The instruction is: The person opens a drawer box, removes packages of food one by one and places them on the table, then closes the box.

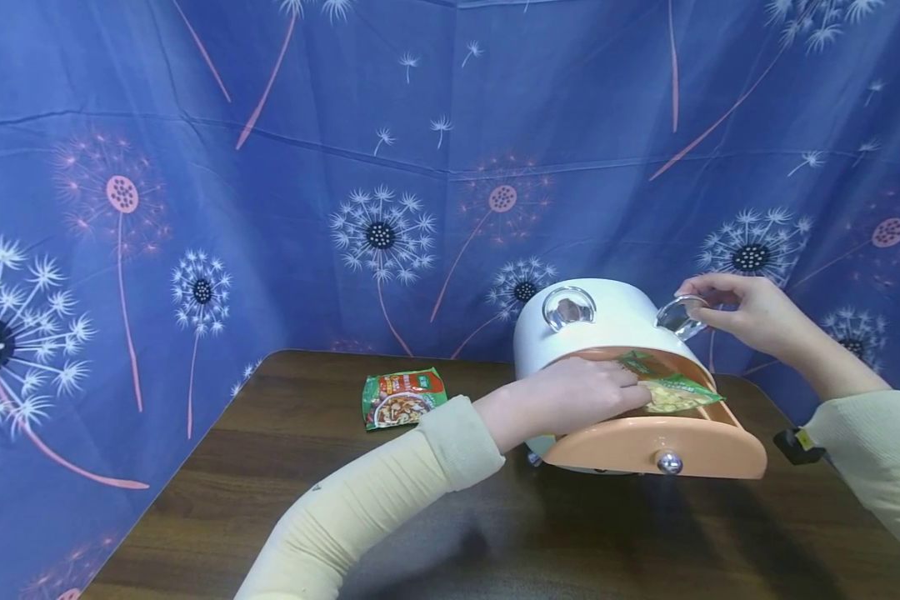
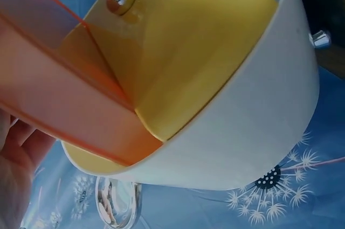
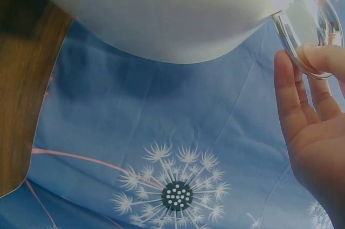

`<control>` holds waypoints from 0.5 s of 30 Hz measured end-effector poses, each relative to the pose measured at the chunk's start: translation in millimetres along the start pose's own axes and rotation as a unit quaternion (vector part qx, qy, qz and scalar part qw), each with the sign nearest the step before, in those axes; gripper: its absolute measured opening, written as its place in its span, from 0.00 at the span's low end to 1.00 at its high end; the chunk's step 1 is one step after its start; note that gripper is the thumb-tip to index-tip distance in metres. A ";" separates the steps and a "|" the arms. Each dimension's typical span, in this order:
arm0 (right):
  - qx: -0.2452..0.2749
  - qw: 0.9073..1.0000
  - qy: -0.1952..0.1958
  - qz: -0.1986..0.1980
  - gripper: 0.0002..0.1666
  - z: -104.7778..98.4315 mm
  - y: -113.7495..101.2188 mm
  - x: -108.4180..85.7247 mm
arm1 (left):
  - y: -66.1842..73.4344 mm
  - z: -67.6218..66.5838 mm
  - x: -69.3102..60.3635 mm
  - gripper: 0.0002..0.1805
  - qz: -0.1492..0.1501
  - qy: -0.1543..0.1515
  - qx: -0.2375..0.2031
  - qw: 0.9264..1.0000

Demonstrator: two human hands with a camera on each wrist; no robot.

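Green packet (image 1: 678,395) — beside the left hand (image 1: 581,392), in the drawer (image 1: 615,448).

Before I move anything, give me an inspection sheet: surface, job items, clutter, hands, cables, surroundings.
Surface: brown wood-grained table.
Job items: white container with its orange drawer pulled out; green packaging in the drawer, one packet or two unclear; red-and-green packet lying on the table, left of the container.
Clutter: nothing seen.
Left hand: reaches into the drawer beside the green packaging; its fingertips are hidden, so any grip is unclear.
Right hand: pinches the chrome ring on the container's right side.
Cables: nothing seen.
Surroundings: blue backdrop with a dandelion print, behind the table.
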State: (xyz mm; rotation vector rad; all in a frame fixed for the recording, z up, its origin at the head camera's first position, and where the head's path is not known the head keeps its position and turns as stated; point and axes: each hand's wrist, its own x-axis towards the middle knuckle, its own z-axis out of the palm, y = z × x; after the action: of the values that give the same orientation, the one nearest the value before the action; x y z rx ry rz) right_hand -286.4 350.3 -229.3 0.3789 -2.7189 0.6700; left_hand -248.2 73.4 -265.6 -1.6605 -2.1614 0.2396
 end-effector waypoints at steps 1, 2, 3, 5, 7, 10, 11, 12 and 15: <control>-0.001 1.000 0.000 0.001 0.22 -0.1 -0.1 -0.1 | 0.1 1.0 -1.4 0.12 0.001 0.018 0.009 1.000; -0.001 1.000 0.000 0.002 0.22 -0.3 -0.3 -0.2 | 0.1 2.0 -2.7 0.12 0.002 0.037 0.015 0.999; -0.001 1.000 -0.001 0.003 0.22 -0.4 -0.3 -0.2 | 0.0 3.2 -4.0 0.12 0.004 0.056 0.021 0.998; -0.003 1.000 0.000 0.003 0.22 -0.8 -0.7 -0.2 | -0.5 5.8 -6.0 0.12 0.006 0.091 0.029 0.995; -0.004 1.000 0.000 0.003 0.22 -1.1 -1.1 -0.3 | -0.6 7.4 -7.5 0.13 0.005 0.117 0.042 0.992; -0.002 1.000 0.000 0.002 0.21 -1.6 -1.1 -0.2 | -0.4 8.1 -8.6 0.14 0.001 0.148 0.060 0.987; -0.001 1.000 -0.001 0.002 0.21 -1.7 -0.9 -0.2 | -0.2 8.2 -8.6 0.14 0.000 0.158 0.065 0.985; 0.000 1.000 -0.001 0.001 0.21 -1.7 -0.9 -0.2 | -0.1 8.4 -8.5 0.14 -0.001 0.168 0.070 0.983; -0.001 1.000 -0.001 -0.001 0.21 -1.8 -0.6 -0.3 | 0.1 10.3 -7.4 0.14 -0.005 0.197 0.078 0.977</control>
State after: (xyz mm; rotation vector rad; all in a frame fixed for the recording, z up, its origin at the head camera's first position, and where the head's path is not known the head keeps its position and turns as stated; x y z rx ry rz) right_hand -285.4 350.7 -227.6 0.3825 -2.7207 0.6661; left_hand -250.8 67.5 -276.4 -1.4651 -1.8067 0.0666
